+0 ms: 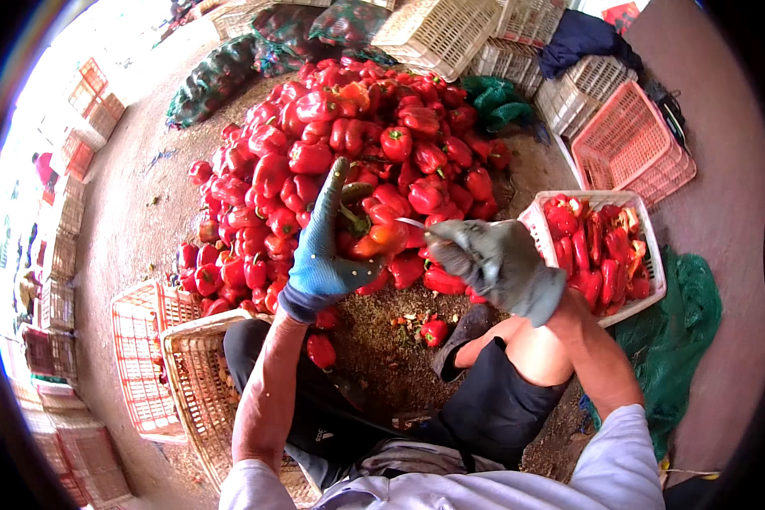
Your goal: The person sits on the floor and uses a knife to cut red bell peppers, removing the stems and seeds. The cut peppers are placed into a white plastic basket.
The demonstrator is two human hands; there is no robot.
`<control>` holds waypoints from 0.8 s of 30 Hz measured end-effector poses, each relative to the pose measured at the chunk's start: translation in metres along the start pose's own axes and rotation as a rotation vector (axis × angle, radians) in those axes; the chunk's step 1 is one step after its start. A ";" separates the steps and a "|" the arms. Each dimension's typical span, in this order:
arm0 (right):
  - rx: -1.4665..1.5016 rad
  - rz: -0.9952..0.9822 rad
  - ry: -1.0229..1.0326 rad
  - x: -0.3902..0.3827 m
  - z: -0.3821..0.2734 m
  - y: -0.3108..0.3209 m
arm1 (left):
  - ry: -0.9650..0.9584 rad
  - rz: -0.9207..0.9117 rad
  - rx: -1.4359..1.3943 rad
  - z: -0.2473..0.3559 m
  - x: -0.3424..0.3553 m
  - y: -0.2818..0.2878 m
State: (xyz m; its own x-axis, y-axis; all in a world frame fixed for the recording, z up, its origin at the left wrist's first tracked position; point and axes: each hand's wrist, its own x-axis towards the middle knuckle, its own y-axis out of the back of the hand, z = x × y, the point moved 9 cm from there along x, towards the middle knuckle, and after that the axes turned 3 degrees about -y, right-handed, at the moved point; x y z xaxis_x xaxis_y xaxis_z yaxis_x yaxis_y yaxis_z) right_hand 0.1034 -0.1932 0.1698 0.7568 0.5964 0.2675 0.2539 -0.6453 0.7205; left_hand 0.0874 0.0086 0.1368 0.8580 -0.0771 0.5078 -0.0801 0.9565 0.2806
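My left hand [327, 246], in a blue glove, grips a red-orange pepper [372, 242] with a green stem, its thumb raised along the pepper's far side. My right hand [484, 263], in a grey glove, is closed on a small knife [415, 223] whose thin blade points at that pepper. Behind both hands lies a large heap of red peppers [314, 110]. At the right a white crate [650, 263] holds red peppers, some apparently cut. A few loose peppers [435, 331] lie on the dirty floor between my legs.
Two crates [144, 357] stand at my lower left. Filled mesh sacks [212, 81] lie behind the heap. Stacked crates [433, 34] and a pink crate [625, 144] are at the back right. Green netting [680, 357] lies at the right, and rows of crates [55, 306] line the far left.
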 end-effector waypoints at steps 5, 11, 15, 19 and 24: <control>-0.204 0.037 0.128 0.015 -0.038 -0.040 | 0.005 0.097 -0.144 0.015 -0.018 0.024; -0.059 -0.031 0.090 0.016 -0.029 -0.089 | 0.165 0.325 -0.565 0.004 -0.035 0.067; 0.315 0.046 0.099 0.022 -0.026 -0.085 | 0.050 0.359 -0.628 0.020 -0.031 0.091; 0.630 -0.135 -0.167 0.017 -0.014 -0.079 | 0.141 0.442 -0.842 0.010 -0.040 0.093; 0.921 0.033 -0.048 0.036 -0.031 -0.060 | 0.213 0.230 -0.948 -0.001 -0.034 0.052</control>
State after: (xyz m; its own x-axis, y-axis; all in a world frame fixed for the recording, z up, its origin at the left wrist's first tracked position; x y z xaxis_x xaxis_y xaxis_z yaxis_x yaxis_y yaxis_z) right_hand 0.0973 -0.1182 0.1562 0.7909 0.5640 0.2375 0.5955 -0.7988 -0.0860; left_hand 0.0546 0.0617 0.1334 0.9529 0.1016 0.2858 0.1026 0.7786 -0.6191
